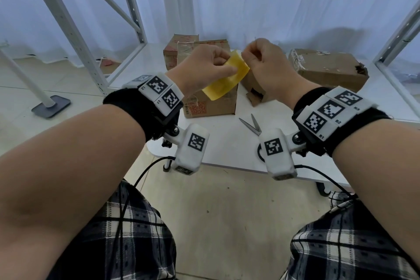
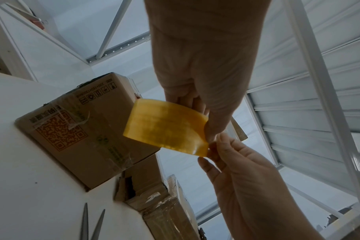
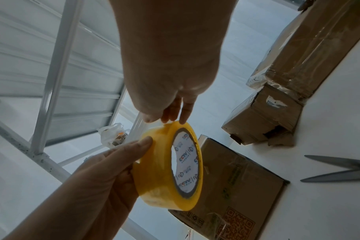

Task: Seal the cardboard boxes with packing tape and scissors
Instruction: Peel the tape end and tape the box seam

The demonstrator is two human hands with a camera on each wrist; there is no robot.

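Yellow roll of packing tape (image 1: 227,76) held up in the air above the white desk (image 1: 227,150), over the nearest cardboard box (image 1: 211,104). Left hand (image 1: 204,63) wrapped round the roll, grip clamped on its outer face and rim. Right hand (image 1: 266,59) curled, fingertips (image 3: 183,120) pinched at the roll's top edge; whether a loose tape end is caught there cannot be told. Scissors (image 1: 252,125) lying on the desk just in front of that box, blades apart, handles hidden behind the right wrist camera. Torn box (image 1: 254,91) just right of the first, partly hidden behind the right hand. Flat taped box (image 1: 329,68) further right. Another box (image 1: 175,50) behind the nearest one. White metal shelving frame (image 1: 75,36) at the left.
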